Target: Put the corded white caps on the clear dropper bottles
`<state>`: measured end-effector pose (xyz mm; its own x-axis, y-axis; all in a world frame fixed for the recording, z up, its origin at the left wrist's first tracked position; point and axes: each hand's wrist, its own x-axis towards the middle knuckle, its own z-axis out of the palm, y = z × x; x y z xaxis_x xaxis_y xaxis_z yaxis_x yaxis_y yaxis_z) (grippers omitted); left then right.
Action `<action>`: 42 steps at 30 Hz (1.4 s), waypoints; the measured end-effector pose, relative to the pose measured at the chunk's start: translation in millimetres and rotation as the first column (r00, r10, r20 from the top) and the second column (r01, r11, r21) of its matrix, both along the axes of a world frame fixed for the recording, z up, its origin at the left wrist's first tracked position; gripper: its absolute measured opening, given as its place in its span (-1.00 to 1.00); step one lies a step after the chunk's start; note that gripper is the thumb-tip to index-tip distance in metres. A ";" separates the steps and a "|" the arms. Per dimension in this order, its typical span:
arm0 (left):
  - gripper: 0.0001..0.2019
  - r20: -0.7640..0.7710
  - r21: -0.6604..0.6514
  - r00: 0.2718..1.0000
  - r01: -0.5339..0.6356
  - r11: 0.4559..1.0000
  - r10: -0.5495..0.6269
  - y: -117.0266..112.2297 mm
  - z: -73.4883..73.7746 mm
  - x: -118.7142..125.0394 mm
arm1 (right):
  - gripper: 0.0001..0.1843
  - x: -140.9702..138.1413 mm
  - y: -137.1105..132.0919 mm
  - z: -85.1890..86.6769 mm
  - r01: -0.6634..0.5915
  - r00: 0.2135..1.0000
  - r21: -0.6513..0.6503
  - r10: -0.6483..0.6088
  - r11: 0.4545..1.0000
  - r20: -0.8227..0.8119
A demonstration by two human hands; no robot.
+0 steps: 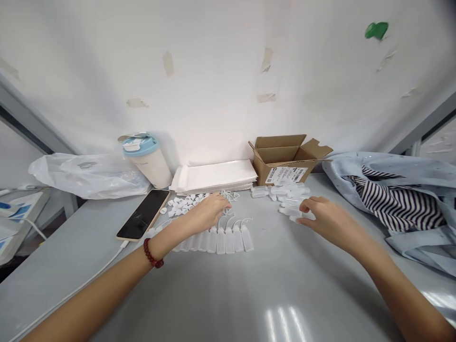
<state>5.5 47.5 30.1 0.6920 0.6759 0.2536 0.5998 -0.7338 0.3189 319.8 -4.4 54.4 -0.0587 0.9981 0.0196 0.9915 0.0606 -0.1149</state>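
Observation:
My left hand [206,213], with a red bead bracelet on its wrist, reaches over a row of small translucent bottles [228,238] lying side by side on the grey table [228,294]. Its fingers are curled in a pinch near thin white strings, beside a scatter of small white caps [182,204]. My right hand [326,217] rests at the edge of a loose pile of clear bottles [285,194], fingers curled on one small clear bottle [297,214].
A stack of white sheets [215,176] and an open cardboard box [287,159] stand by the wall. A lidded cup [147,160], a plastic bag [89,175] and a phone [143,214] on a cable lie left. Blue and striped cloth [395,199] lies right.

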 end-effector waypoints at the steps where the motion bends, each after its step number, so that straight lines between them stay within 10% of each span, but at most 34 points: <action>1: -0.75 0.007 -0.008 1.000 -0.004 1.000 0.004 1.5 0.1 1.2 | -0.88 0.9 -0.8 1.5 0.020 0.999 -0.025 -0.019 0.999 0.031; 12: -0.89 0.340 -0.009 0.916 -0.221 0.975 0.211 -21.0 8.5 4.0 | -0.91 -16.8 -5.9 0.1 -0.035 0.997 -0.142 0.044 0.989 0.062; 16: -0.89 0.477 0.035 0.852 -0.267 0.963 0.219 -46.3 3.8 4.3 | -0.83 -25.7 -13.0 -1.5 -0.148 0.976 -0.027 0.141 0.989 -0.163; 20: -0.88 0.586 0.086 0.801 -0.213 0.973 0.124 -69.7 2.6 12.8 | -0.82 -51.4 -29.6 -3.1 -0.382 0.725 0.147 0.394 0.913 -0.564; 28: -0.87 0.637 -0.022 0.765 -0.109 0.994 0.098 -97.8 7.9 34.6 | -0.81 -81.1 -52.0 -12.7 -0.513 0.469 0.288 0.545 0.808 -0.695; 42: -0.74 0.609 0.165 0.785 0.012 0.986 -0.111 -103.5 -1.8 36.3 | -0.59 -77.1 -52.7 -24.2 -0.485 0.513 0.382 0.610 0.786 -0.604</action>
<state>41.8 -56.0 28.2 0.3941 0.5589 0.7296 0.2648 -0.8292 0.4922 242.7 -57.1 30.3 -0.5009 0.7510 0.4302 0.3984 0.6413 -0.6557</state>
